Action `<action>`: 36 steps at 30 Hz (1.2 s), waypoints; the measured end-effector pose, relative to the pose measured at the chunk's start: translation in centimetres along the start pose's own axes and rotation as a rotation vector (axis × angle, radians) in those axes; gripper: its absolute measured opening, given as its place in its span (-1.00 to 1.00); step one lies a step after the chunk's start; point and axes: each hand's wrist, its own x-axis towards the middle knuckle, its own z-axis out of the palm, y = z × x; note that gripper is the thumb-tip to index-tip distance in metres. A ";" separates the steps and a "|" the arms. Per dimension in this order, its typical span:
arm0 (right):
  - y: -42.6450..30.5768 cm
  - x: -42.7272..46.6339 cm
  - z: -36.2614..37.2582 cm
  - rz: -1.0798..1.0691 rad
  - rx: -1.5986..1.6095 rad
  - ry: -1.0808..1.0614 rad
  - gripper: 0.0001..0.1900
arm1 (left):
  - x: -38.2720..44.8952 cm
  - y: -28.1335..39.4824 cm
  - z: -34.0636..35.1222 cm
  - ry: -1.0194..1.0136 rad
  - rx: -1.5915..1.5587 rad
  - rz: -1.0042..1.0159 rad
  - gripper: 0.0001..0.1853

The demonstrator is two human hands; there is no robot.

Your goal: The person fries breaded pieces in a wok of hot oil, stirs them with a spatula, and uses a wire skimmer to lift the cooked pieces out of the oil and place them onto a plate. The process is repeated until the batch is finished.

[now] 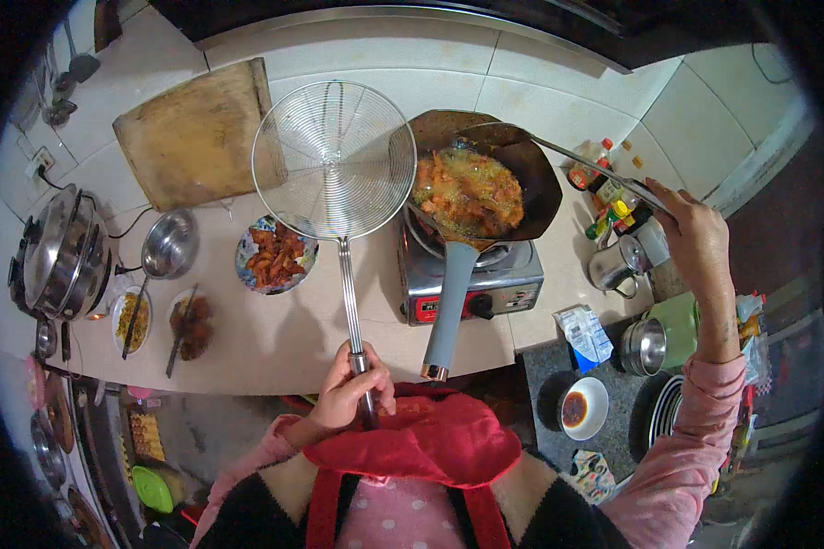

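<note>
My left hand (354,391) grips the handle of a wire spider strainer (334,161). Its round mesh is bare and held up left of a dark wok (539,185). In the wok, pieces of food (470,185) fry in bubbling oil. My right hand (693,230) is closed around the end of a long-handled metal utensil (584,161), reaching into the wok from the right; its head is partly hidden. The wok sits on a portable gas stove (522,274), its grey handle (451,302) pointing towards me.
Left on the counter (384,364) are a patterned bowl of fried pieces (275,257), a metal bowl (170,243) and two dishes with chopsticks. A cutting board (192,134) leans on the wall. To the right stand sauce bottles (614,213), a metal pitcher (614,266) and a white sauce bowl (594,410).
</note>
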 end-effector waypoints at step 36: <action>-5.0 4.0 -1.6 0.009 -0.196 -0.127 -0.56 | -0.4 1.5 -8.6 0.168 0.320 0.165 -0.81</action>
